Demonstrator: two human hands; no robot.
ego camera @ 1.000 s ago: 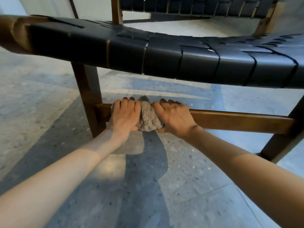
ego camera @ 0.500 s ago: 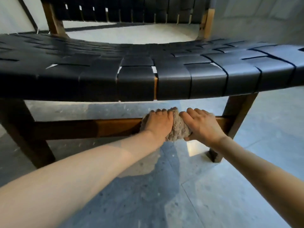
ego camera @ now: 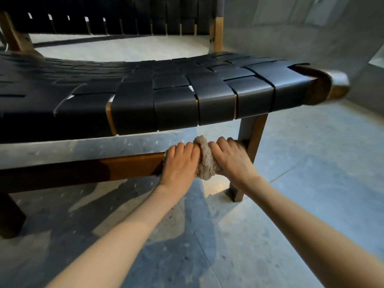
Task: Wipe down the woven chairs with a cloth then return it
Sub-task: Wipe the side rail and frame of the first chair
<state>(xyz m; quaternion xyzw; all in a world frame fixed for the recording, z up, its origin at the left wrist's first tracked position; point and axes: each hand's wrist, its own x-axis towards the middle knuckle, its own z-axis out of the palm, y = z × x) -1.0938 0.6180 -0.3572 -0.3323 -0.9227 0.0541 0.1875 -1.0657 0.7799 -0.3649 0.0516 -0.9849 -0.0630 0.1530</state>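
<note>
Speckled grey stone floor (ego camera: 291,204) runs to a plain grey wall (ego camera: 301,28). On it stands a wooden chair with black woven strap seat (ego camera: 166,96). Its brown lower rail (ego camera: 124,165) carries a bunched beige fluffy cloth (ego camera: 205,161), near the front leg (ego camera: 249,146), clasped by left hand (ego camera: 178,165) and right hand (ego camera: 232,159), fingers curled over.

Nubby beige terry cloth (ego camera: 206,161); smooth satin black woven straps (ego camera: 174,104), polished brown wood rail (ego camera: 124,165); speckled matt stone floor (ego camera: 291,183)
</note>
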